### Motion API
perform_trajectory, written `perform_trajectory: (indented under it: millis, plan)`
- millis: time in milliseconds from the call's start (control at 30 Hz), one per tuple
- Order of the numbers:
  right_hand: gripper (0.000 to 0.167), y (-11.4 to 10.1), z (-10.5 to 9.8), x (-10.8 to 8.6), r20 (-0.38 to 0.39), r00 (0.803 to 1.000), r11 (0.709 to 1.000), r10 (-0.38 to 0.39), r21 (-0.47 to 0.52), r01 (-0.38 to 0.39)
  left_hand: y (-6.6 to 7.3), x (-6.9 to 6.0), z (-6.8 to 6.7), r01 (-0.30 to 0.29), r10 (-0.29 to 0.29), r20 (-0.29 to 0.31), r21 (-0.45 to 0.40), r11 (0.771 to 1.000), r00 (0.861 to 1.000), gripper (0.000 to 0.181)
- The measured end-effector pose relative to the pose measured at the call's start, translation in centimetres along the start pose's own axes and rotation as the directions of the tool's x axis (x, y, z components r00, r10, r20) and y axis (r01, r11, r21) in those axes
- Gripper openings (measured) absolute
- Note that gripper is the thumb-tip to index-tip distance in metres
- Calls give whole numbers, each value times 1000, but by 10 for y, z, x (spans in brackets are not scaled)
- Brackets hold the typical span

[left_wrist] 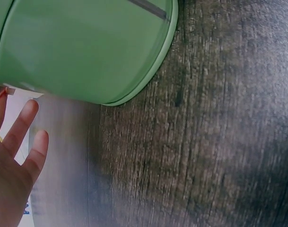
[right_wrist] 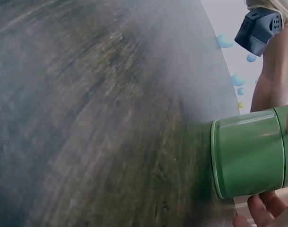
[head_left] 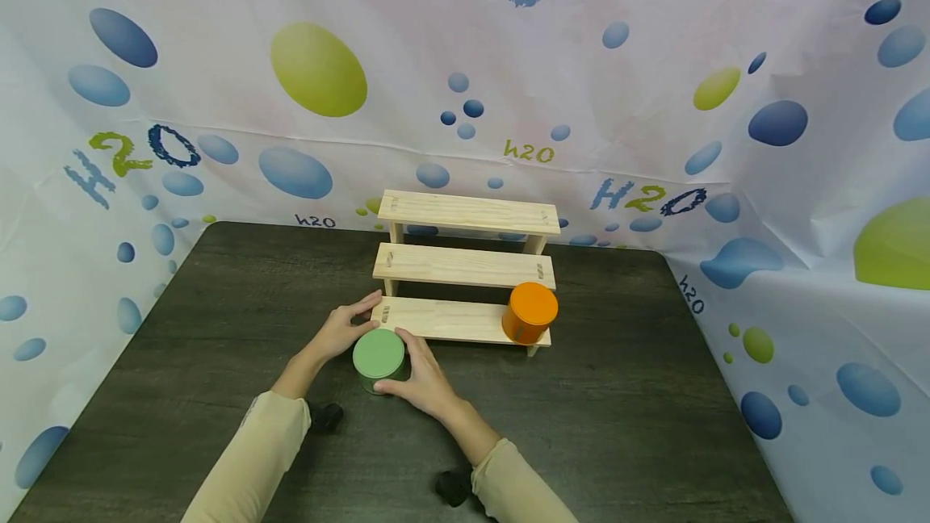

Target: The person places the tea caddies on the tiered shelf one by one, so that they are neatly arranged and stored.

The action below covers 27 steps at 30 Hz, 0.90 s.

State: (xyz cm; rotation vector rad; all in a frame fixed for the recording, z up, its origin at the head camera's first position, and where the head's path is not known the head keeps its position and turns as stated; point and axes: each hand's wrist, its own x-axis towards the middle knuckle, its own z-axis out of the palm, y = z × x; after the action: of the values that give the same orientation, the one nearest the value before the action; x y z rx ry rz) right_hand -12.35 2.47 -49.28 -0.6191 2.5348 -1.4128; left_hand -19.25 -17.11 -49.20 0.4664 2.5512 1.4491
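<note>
A round green canister with a lid (head_left: 379, 352) is just in front of the lowest step of a small wooden shelf (head_left: 443, 320), near its left end. My right hand (head_left: 425, 382) grips it from the right, thumb on the near side and fingers behind. In the right wrist view the canister (right_wrist: 250, 153) appears on its side because the camera is turned. My left hand (head_left: 341, 333) is at the canister's left, its fingers extended toward the shelf end. The left wrist view shows those fingers (left_wrist: 36, 153) spread beside the canister (left_wrist: 82, 52); whether a fingertip touches it is unclear.
An orange canister (head_left: 530, 313) stands on the right end of the lowest step. Two higher steps, the middle (head_left: 465, 265) and the top (head_left: 468, 212), rise behind. The dark wooden table (head_left: 625, 418) meets a patterned sheet (head_left: 407, 63) at its back and sides.
</note>
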Motion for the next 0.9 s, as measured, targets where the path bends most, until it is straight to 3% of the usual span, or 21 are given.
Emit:
perform_trajectory:
  millis: [300, 533, 600, 733, 900]
  plan:
    - [89, 0, 4, 0, -18, 999, 999, 35, -15, -36, 5, -2, 0, -1, 1, -2, -8, 1000, 1000, 50]
    - [84, 0, 3, 1, -25, 1000, 999, 19, -42, -20, 40, -10, -7, -3, 3, 18, -27, 1000, 1000, 48]
    - [83, 0, 4, 2, -25, 1000, 999, 10, -51, -11, 44, -11, -8, 4, -3, 24, -16, 1000, 1000, 48]
    - [81, 1, 4, 1, -27, 1000, 997, 4, -75, -6, 41, -10, -8, -8, 8, 26, 2, 1000, 1000, 47]
    - [79, 1, 5, 1, -27, 1000, 997, 13, -73, -15, 15, -4, -4, -15, 14, 16, 28, 1000, 1000, 49]
